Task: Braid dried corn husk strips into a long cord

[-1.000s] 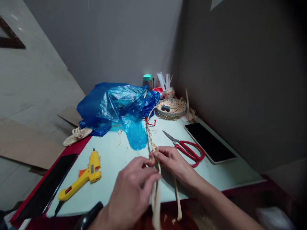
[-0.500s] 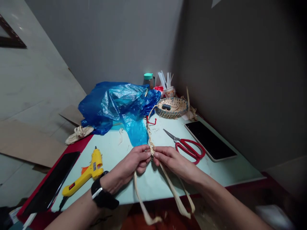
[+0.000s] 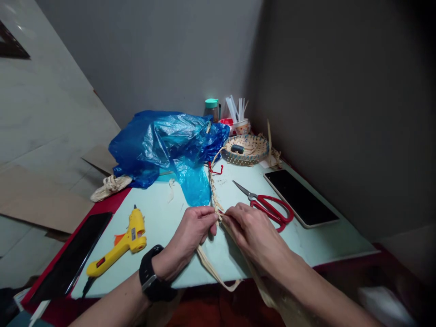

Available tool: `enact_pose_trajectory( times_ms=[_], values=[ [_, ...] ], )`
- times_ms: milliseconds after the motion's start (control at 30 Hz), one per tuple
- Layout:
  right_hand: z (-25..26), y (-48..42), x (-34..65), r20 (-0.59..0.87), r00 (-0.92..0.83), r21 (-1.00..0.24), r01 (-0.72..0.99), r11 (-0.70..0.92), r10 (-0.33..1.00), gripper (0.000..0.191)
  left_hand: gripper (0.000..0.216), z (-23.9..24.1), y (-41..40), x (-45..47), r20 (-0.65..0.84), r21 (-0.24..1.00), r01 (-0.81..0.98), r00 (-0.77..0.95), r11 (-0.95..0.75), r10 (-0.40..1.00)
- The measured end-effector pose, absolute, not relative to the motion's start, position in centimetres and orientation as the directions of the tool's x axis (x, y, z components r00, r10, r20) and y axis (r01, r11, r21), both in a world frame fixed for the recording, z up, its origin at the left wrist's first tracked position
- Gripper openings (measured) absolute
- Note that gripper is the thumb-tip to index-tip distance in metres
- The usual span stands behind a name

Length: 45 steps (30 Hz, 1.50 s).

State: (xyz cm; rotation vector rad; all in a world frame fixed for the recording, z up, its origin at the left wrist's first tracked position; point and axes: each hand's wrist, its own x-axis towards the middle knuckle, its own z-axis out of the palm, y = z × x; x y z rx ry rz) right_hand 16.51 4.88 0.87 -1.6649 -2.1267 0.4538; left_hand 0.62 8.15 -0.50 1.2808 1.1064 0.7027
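A thin braid of pale straw-like fibre [image 3: 213,193] runs from the small woven basket [image 3: 245,152] towards me, with a red tie [image 3: 215,170] near its far part. My left hand [image 3: 199,223] pinches the near end of the braid. Close beside it, my right hand [image 3: 250,229] is closed on a strand at the same spot; its fingertips are partly hidden. One loose strand [image 3: 218,274] hangs below my left hand over the table edge. Another strand [image 3: 260,286] trails under my right hand and wrist.
Red-handled scissors [image 3: 272,211] and a tablet [image 3: 301,197] lie to the right. A yellow glue gun [image 3: 119,247] and a dark phone-like device [image 3: 73,254] lie left. Behind are a blue plastic bag [image 3: 163,145], a green-lidded jar [image 3: 211,109] and a cup of white sticks [image 3: 241,126].
My right hand has turned over, knuckles up, and shifted slightly right, pulling a strand outward. My left hand still pinches the braid. The loose ends have swung.
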Motion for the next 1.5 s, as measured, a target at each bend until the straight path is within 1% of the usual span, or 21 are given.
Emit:
enact_pose_trajectory(
  times_ms=[100,200,333,367,400,433,467,500,567,600,633,667,733,800,867,933,1000,1167,1300,1400,1500],
  values=[
    [1.2,4.0,16.0,0.183,-0.202,-0.393,0.882,0.26,0.962,0.019,0.021,-0.3,8.1,1.1,-0.269,0.963,0.121,0.347,0.242,0.898],
    [0.8,2.7,14.7,0.259,-0.242,-0.27,0.911,0.311,0.935,0.013,0.019,0.1,7.9,1.2,-0.282,0.959,0.065,0.354,0.277,0.892],
    [-0.7,1.1,13.1,0.338,-0.358,-0.084,0.91,0.407,0.87,0.038,0.02,0.3,7.6,0.6,-0.246,0.961,-0.01,0.413,0.275,0.877],
    [-1.0,0.8,13.0,0.343,-0.394,-0.05,0.899,0.435,0.853,0.039,0.02,0.3,7.5,0.3,-0.24,0.963,-0.013,0.414,0.27,0.878],
    [-1.0,0.6,13.0,0.35,-0.427,-0.035,0.883,0.467,0.834,0.035,0.021,0.3,7.4,0.1,-0.238,0.964,-0.006,0.413,0.264,0.879],
    [-0.9,0.6,13.1,0.36,-0.448,-0.045,0.868,0.494,0.819,0.029,0.021,0.3,7.4,-0.1,-0.238,0.966,0.003,0.408,0.26,0.881],
    [-0.6,0.6,13.4,0.375,-0.445,-0.086,0.857,0.508,0.813,0.022,0.02,0.3,7.4,-0.2,-0.239,0.966,0.006,0.404,0.259,0.883],
    [-0.2,0.9,13.7,0.397,-0.418,-0.155,0.847,0.508,0.818,0.016,0.019,0.3,7.4,-0.3,-0.24,0.965,-0.001,0.402,0.262,0.884],
    [0.8,1.8,14.6,0.408,-0.286,-0.348,0.829,0.437,0.867,0.019,0.018,0.4,7.3,-0.4,-0.238,0.961,-0.033,0.412,0.275,0.88],
    [1.2,2.5,15.1,0.38,-0.215,-0.449,0.808,0.383,0.9,0.021,0.018,0.5,7.3,-0.4,-0.236,0.958,-0.049,0.42,0.281,0.876],
    [1.5,3.2,15.5,0.316,-0.181,-0.539,0.774,0.333,0.932,0.022,0.017,0.5,7.2,-0.4,-0.234,0.956,-0.06,0.432,0.286,0.871],
    [1.7,4.0,15.8,0.239,-0.193,-0.621,0.723,0.302,0.952,0.022,0.016,0.6,7.2,-0.4,-0.23,0.955,-0.068,0.443,0.288,0.866],
    [1.5,5.3,16.1,0.101,-0.283,-0.783,0.569,0.252,0.954,0.021,0.014,0.7,7.1,-0.4,-0.218,0.954,-0.09,0.453,0.287,0.865],
    [1.0,6.2,16.1,0.04,-0.374,-0.897,0.396,0.198,0.927,0.019,0.013,0.7,7.0,-0.5,-0.206,0.952,-0.116,0.445,0.285,0.871],
    [0.5,6.7,16.0,0.022,-0.422,-0.955,0.26,0.144,0.906,0.019,0.012,0.6,6.8,-0.6,-0.204,0.95,-0.127,0.44,0.285,0.875],
    [0.1,6.8,16.0,0.001,-0.456,-0.976,0.192,0.099,0.89,0.02,0.011,0.7,6.7,-0.7,-0.203,0.952,-0.116,0.446,0.282,0.872],
    [0.0,6.9,16.1,-0.013,-0.486,-0.977,0.191,0.092,0.874,0.022,0.009,0.8,6.5,-0.6,-0.204,0.96,-0.081,0.452,0.267,0.869],
    [0.5,7.3,16.7,0.004,-0.512,-0.892,0.387,0.235,0.859,0.031,0.011,1.4,6.6,-0.2,-0.25,0.966,0.053,0.434,0.253,0.865],
    [0.4,7.2,16.5,0.021,-0.466,-0.811,0.51,0.288,0.885,0.029,0.013,1.2,7.1,-0.3,-0.257,0.965,0.16,0.42,0.208,0.87],
    [0.1,6.6,16.2,0.037,-0.381,-0.763,0.586,0.272,0.924,0.028,0.01,0.7,7.2,-0.5,-0.202,0.956,0.278,0.401,0.092,0.894],
    [-0.1,6.0,15.9,0.049,-0.317,-0.769,0.593,0.238,0.947,0.029,0.007,0.7,6.7,-0.5,-0.068,0.903,0.418,0.372,-0.102,0.926]
  ],
)
